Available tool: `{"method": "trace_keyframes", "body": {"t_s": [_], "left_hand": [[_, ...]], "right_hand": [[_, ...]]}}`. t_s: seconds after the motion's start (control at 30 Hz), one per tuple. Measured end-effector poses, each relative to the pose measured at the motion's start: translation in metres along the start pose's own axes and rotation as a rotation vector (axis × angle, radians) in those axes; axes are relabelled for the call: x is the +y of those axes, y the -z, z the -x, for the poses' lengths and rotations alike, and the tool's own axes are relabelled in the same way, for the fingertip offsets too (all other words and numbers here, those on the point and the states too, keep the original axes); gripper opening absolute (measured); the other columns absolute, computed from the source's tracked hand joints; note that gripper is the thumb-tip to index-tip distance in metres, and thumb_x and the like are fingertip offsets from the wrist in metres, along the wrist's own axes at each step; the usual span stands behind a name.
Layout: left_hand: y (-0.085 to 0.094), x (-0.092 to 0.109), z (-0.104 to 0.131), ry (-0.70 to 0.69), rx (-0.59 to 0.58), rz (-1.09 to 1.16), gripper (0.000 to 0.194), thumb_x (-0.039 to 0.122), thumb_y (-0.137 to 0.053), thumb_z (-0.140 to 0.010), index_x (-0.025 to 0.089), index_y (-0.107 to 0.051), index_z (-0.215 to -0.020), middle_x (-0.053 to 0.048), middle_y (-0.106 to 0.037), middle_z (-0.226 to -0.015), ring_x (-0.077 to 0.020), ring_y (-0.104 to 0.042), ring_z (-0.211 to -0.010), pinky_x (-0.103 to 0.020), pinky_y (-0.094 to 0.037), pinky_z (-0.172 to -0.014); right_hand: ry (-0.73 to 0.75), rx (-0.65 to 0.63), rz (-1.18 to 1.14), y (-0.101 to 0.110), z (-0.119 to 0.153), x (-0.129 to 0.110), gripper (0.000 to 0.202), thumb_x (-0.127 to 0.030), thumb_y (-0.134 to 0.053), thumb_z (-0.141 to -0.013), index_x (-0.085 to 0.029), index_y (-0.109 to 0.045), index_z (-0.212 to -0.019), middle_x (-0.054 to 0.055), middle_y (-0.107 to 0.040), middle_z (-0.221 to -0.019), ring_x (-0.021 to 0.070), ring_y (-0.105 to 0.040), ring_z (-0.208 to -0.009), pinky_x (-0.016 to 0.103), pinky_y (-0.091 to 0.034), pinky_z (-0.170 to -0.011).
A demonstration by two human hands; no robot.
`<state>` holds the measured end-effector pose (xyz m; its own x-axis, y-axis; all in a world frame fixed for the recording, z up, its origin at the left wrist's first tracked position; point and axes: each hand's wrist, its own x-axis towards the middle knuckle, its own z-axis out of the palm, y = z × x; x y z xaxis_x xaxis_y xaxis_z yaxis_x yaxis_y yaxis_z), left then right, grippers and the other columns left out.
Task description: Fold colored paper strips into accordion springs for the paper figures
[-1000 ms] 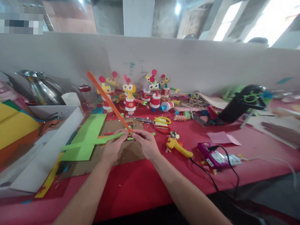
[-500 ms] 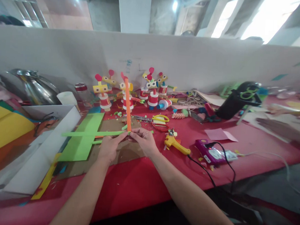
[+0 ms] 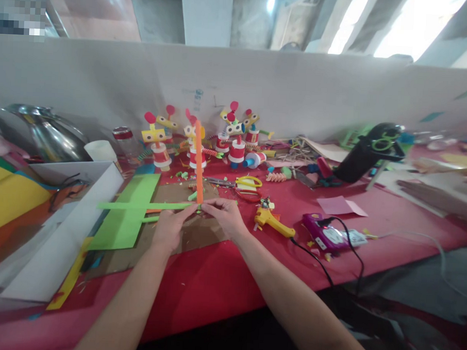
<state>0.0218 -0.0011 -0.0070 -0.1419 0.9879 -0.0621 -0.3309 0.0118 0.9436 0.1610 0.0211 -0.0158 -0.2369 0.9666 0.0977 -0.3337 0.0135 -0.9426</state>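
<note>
A green paper strip (image 3: pixel 139 206) stretches out to the left and an orange paper strip (image 3: pixel 199 163) points away from me. They meet at a right angle between my fingertips. My left hand (image 3: pixel 173 228) is closed, its thumb and finger pinching the strips at this corner. From the other side, my right hand (image 3: pixel 226 218) pinches at the same spot, fingers together. Exactly how the strips overlap is hidden by the fingertips. Beneath lie a brown cardboard sheet (image 3: pixel 200 235) and, to the left, a green paper sheet (image 3: pixel 123 227).
Several red-and-white paper cup figures (image 3: pixel 159 155) stand behind. Scissors with yellow handles (image 3: pixel 249 182) lie beyond my hands. To the right are a yellow glue gun (image 3: pixel 273 223) and a purple power strip (image 3: pixel 326 233). A white box (image 3: pixel 66 235) and a metal jug (image 3: pixel 53 136) stand left.
Both hands keep their pinch at the corner with hardly any movement. The orange strip stands slightly straighter, and the whole view has shifted a little.
</note>
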Motion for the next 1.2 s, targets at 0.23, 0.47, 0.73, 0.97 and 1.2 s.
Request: {"method": "trace_keyframes", "body": {"t_s": [0.23, 0.47, 0.73, 0.97, 1.2], "left_hand": [[-0.002, 0.004, -0.001, 0.119, 0.042, 0.087, 0.022, 0.021, -0.083, -0.049, 0.010, -0.071, -0.065, -0.004, -0.068, -0.061, -0.0108, -0.059, -0.056, -0.024, -0.047, -0.058], [0.001, 0.006, -0.001, 0.088, -0.055, 0.060, 0.022, 0.022, -0.082, -0.055, 0.011, -0.072, -0.072, -0.004, -0.070, -0.069, -0.0099, -0.060, -0.061, -0.021, -0.048, -0.060], [0.004, 0.006, -0.001, 0.104, -0.059, 0.033, 0.026, 0.024, -0.083, -0.054, 0.011, -0.073, -0.075, -0.006, -0.073, -0.075, -0.0122, -0.064, -0.065, -0.024, -0.053, -0.068], [0.004, 0.006, -0.001, 0.146, -0.014, 0.057, 0.024, 0.017, -0.083, -0.051, 0.010, -0.072, -0.071, -0.005, -0.072, -0.069, -0.0117, -0.065, -0.065, -0.020, -0.055, -0.068], [0.005, 0.004, -0.004, 0.188, 0.025, 0.083, 0.018, 0.015, -0.082, -0.049, 0.010, -0.071, -0.062, -0.005, -0.071, -0.064, -0.0125, -0.065, -0.062, -0.023, -0.055, -0.068]], "right_hand": [[-0.058, 0.034, -0.101, 0.001, -0.001, 0.004, 0.023, -0.033, -0.079, -0.057, -0.017, -0.072, -0.070, 0.001, -0.068, -0.066, 0.0101, -0.058, -0.058, 0.024, -0.048, -0.061], [-0.012, 0.030, 0.007, -0.001, 0.000, 0.001, 0.021, -0.033, -0.076, -0.061, -0.017, -0.072, -0.074, 0.000, -0.066, -0.066, 0.0095, -0.056, -0.057, 0.023, -0.044, -0.057], [-0.046, 0.005, -0.120, 0.002, -0.003, 0.004, 0.024, -0.027, -0.080, -0.056, -0.017, -0.071, -0.075, 0.000, -0.067, -0.072, 0.0110, -0.060, -0.066, 0.026, -0.048, -0.069], [-0.080, -0.032, -0.218, 0.004, -0.004, 0.008, 0.025, -0.024, -0.082, -0.055, -0.018, -0.069, -0.075, -0.002, -0.065, -0.070, 0.0087, -0.060, -0.064, 0.024, -0.048, -0.068], [-0.092, -0.093, -0.235, 0.005, -0.005, 0.010, 0.019, -0.023, -0.080, -0.057, -0.019, -0.070, -0.073, -0.003, -0.065, -0.068, 0.0077, -0.058, -0.062, 0.021, -0.045, -0.064]]}}
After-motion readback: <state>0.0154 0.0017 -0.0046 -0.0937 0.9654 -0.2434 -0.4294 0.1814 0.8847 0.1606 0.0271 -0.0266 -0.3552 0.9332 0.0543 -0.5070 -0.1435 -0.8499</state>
